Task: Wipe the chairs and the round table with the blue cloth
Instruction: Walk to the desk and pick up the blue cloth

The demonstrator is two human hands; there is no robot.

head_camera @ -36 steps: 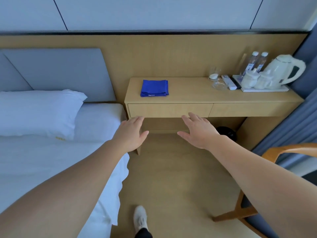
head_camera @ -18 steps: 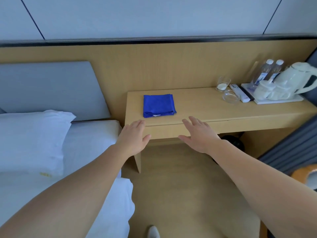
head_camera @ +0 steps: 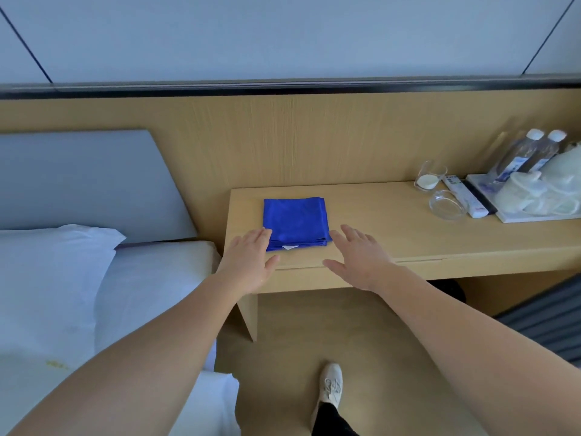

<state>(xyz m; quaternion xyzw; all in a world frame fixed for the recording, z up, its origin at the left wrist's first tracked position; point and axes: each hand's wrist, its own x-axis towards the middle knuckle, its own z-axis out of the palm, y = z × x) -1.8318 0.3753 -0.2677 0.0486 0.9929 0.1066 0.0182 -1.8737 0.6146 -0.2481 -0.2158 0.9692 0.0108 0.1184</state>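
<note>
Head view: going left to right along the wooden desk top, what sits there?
Folded blue cloth → clear glass tumbler → white remote control → white tray holding white cups.

The white kettle (head_camera: 570, 162) is cut off by the right edge. The left hand (head_camera: 248, 262) covers a sliver of the left edge of the blue cloth (head_camera: 295, 220), and a dark object (head_camera: 452, 291) under the desk (head_camera: 393, 221) is mostly hidden.
</note>
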